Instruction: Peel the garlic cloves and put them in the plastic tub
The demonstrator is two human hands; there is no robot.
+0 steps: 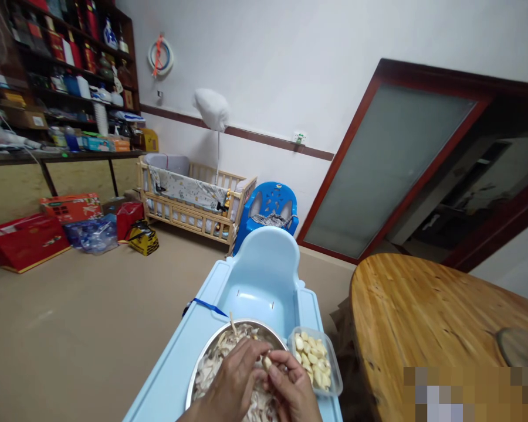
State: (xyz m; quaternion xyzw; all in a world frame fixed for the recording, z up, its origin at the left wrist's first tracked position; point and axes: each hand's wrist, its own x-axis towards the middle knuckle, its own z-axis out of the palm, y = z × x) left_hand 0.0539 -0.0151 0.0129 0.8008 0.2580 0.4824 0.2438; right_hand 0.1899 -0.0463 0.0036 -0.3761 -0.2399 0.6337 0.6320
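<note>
Hands point(237, 375) above bowl point(270, 336); clove point(267, 363), probably garlic, held at fingertips.

Left hand point(231, 378) and right hand point(294, 390), close together at six o'clock
Left fingers point(251, 350) angle toward one o'clock; right fingers point(289, 358) curl toward ten, pinched.

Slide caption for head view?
Left hand and right hand meet at a pale garlic clove above a round silver metal bowl of whitish skins, beside a clear plastic tub of pale cloves.
</note>
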